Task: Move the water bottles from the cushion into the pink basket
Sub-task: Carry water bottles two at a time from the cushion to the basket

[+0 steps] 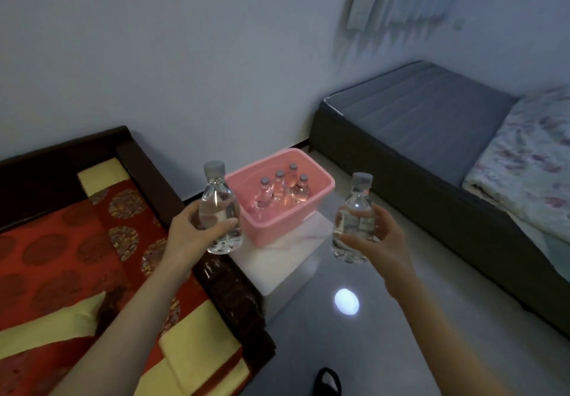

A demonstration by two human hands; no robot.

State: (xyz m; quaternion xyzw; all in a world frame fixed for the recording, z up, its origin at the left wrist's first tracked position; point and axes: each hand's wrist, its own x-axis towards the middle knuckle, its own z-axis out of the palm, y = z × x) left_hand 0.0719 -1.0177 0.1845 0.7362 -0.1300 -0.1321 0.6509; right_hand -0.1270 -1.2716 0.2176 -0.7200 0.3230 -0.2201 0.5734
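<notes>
My left hand [197,232] grips a clear water bottle [217,198] with a grey cap, held upright just left of the pink basket [287,226]. My right hand [374,238] grips a second clear water bottle [354,210], upright, to the right of the basket and above the floor. Several capped water bottles [283,187] stand upright inside the basket. The red and yellow patterned cushion [77,257] lies at the lower left with no bottle visible on it.
The basket sits on a low white stand [277,269] beside a dark wooden seat frame [148,164]. A grey bed [431,124] with a floral blanket [530,161] fills the right side. The glossy grey floor [370,349] lies between them, with a dark shoe [328,381] at the bottom.
</notes>
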